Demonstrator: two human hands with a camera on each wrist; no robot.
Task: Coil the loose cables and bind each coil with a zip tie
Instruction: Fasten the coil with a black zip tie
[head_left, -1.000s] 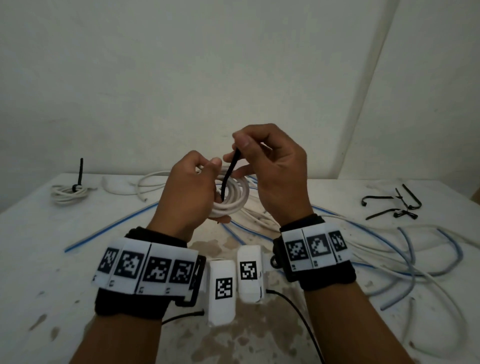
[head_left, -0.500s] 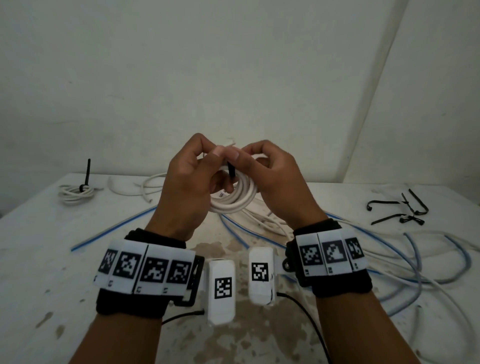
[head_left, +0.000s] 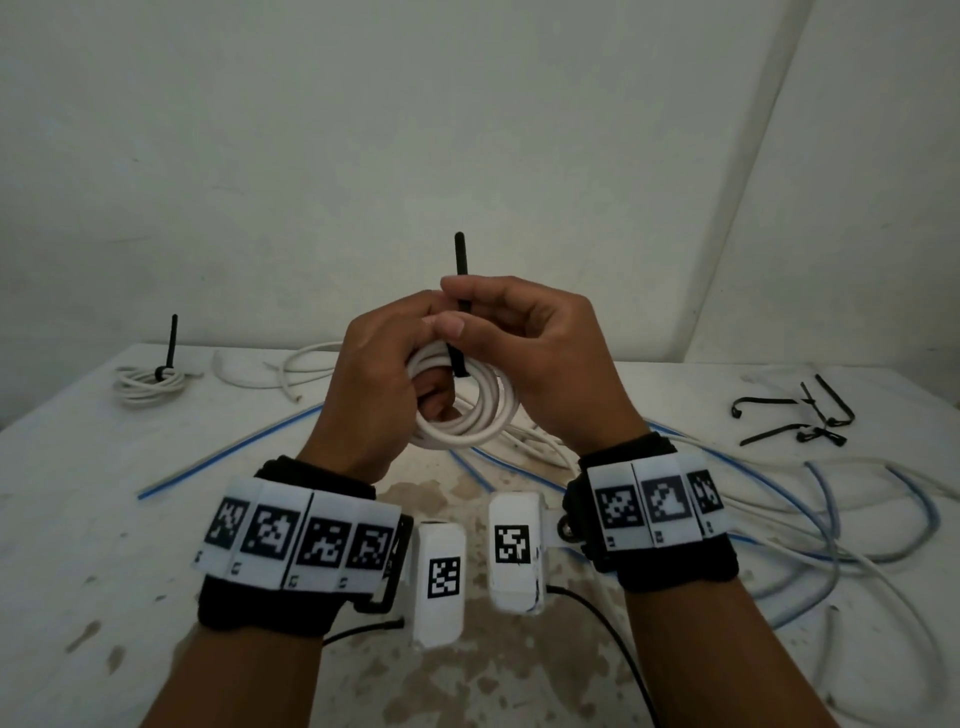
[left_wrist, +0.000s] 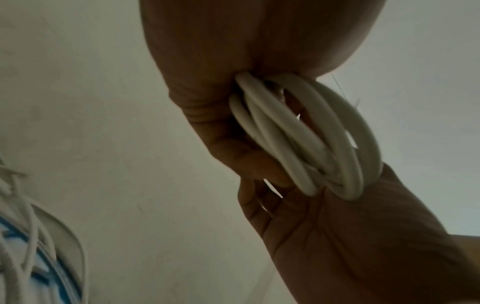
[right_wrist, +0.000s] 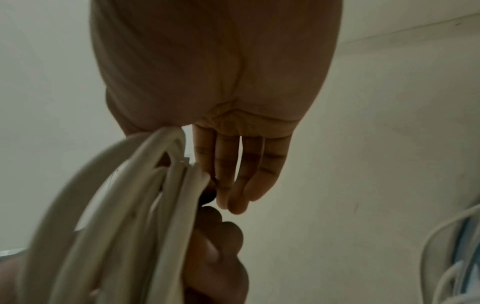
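A white cable coil (head_left: 480, 415) is held up above the table between both hands. My left hand (head_left: 384, 374) grips the coil's left side, its fingers curled through the loops (left_wrist: 298, 131). A black zip tie (head_left: 460, 291) wraps the coil's top, and its tail sticks straight up. My right hand (head_left: 524, 343) pinches the tie between thumb and forefinger just above the coil. In the right wrist view the coil (right_wrist: 135, 205) fills the lower left and the tie's dark head (right_wrist: 207, 195) sits at the fingertips.
A bound white coil (head_left: 150, 382) with an upright black tie lies at the far left. Spare black zip ties (head_left: 800, 415) lie at the far right. Loose white and blue cables (head_left: 810, 514) sprawl over the stained white table (head_left: 78, 545); a wall stands close behind.
The right hand fed the tie's tail through the coil and round its top, and now pulls it upward so the tail stands above the hands. Both hands rose slightly.
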